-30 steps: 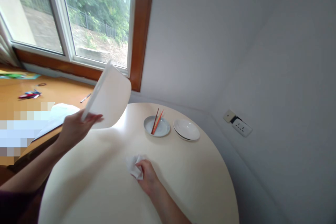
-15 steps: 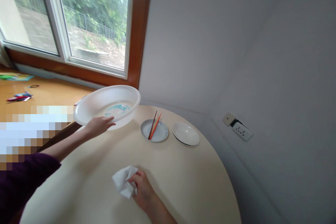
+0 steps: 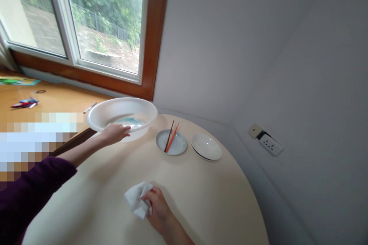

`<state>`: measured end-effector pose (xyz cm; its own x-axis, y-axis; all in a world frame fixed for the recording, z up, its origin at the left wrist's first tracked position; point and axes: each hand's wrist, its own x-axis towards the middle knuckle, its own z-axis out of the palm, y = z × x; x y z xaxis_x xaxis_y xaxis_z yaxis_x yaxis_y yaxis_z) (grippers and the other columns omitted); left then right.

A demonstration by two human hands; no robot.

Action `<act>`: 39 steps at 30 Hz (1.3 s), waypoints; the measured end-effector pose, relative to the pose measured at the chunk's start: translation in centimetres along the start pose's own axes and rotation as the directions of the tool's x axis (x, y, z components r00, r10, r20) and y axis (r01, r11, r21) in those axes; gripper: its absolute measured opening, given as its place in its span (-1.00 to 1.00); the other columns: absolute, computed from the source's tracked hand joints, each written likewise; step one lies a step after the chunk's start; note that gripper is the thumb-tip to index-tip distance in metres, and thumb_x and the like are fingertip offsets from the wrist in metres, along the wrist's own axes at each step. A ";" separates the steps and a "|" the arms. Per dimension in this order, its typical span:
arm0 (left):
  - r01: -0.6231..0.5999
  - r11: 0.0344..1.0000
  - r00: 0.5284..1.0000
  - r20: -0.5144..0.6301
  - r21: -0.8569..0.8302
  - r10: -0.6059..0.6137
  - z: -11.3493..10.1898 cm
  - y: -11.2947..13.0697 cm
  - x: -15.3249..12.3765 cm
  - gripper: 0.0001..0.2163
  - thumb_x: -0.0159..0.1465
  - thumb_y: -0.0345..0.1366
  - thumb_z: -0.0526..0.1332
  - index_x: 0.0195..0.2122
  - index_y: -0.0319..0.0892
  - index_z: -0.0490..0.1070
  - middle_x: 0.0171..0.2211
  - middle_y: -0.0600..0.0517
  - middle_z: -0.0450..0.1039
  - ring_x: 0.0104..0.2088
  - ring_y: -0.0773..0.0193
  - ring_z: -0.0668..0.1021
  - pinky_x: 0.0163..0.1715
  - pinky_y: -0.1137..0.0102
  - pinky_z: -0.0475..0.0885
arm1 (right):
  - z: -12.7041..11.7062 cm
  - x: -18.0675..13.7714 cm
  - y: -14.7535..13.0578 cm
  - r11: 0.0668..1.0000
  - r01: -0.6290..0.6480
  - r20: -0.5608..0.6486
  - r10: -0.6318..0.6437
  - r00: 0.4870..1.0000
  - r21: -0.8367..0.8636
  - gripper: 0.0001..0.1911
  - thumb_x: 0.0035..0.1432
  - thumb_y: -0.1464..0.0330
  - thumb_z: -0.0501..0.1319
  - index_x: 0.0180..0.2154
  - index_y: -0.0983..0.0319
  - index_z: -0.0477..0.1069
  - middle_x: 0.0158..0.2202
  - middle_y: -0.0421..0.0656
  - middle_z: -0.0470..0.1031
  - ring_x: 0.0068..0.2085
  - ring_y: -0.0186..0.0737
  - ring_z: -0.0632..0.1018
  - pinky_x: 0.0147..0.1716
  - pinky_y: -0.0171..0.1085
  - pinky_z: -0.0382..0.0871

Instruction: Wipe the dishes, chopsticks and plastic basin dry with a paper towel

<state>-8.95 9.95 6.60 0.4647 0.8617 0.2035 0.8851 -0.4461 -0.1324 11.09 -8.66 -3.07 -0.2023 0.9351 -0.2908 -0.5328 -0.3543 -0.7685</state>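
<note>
My left hand (image 3: pixel 116 134) grips the near rim of a translucent white plastic basin (image 3: pixel 143 109) with a blue print on its bottom. The basin is at the far left part of the round cream table (image 3: pixel 184 199). Closer to me, my right hand (image 3: pixel 158 204) is closed around a crumpled white tissue (image 3: pixel 137 199) above the tabletop. To the right of the basin is a grey-blue plate (image 3: pixel 178 146) with red and orange chopsticks (image 3: pixel 171 138) leaning in it. Beside that plate stand stacked white plates (image 3: pixel 206 146).
A wooden desk (image 3: pixel 66 97) adjoins on the left, holding a cluster of pens (image 3: pixel 25 102), a dark ring-shaped item (image 3: pixel 40 91) and a single pen (image 3: pixel 90 107). Behind are a wood-framed window (image 3: pixel 149 46) and a grey wall (image 3: pixel 230 46) with a power socket (image 3: pixel 271 145).
The basin has tilted back to nearly level and its near rim has come down, with my left hand still on it. My right hand keeps the tissue in almost the same place.
</note>
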 end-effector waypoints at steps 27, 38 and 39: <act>-0.150 0.989 0.988 -0.027 0.003 0.150 0.2 -1.6 2.8 -0.64 0.17 -0.10 0.13 -0.03 -0.08 0.39 -0.05 -0.10 0.48 -0.07 0.07 0.49 -0.06 0.24 0.22 | 0.3 -0.2 -0.2 0.992 -0.057 -0.031 0.061 0.998 0.109 -0.83 -0.44 0.51 0.14 -0.60 0.29 0.41 -0.62 -0.25 0.41 -0.56 -0.39 0.37 -0.57 -0.43 0.14; -0.101 0.995 0.992 -0.080 -0.025 0.099 -0.4 -1.1 1.7 -0.37 0.04 -0.14 0.26 0.15 -0.17 0.19 0.13 -0.21 0.28 0.09 -0.06 0.34 0.04 0.12 0.17 | 0.2 -0.2 -0.5 0.996 -0.038 0.040 0.035 0.999 0.085 -0.86 -0.38 0.49 0.16 -0.58 0.29 0.40 -0.65 -0.28 0.36 -0.57 -0.40 0.36 -0.56 -0.43 0.14; -0.104 0.994 0.987 -0.129 -0.045 0.098 -0.6 -0.9 1.4 -0.36 0.02 -0.13 0.27 0.14 -0.16 0.20 0.15 -0.21 0.25 0.11 -0.07 0.32 0.06 0.10 0.16 | 0.2 -0.2 -0.5 0.995 -0.042 0.040 0.039 0.998 0.093 -0.86 -0.39 0.50 0.15 -0.59 0.29 0.40 -0.65 -0.27 0.37 -0.57 -0.40 0.36 -0.56 -0.43 0.14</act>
<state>-9.03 11.40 7.62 0.5483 0.7755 0.3132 0.8319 -0.5441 -0.1090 11.24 -8.70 -2.56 -0.2554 0.9199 -0.2975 -0.5976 -0.3921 -0.6994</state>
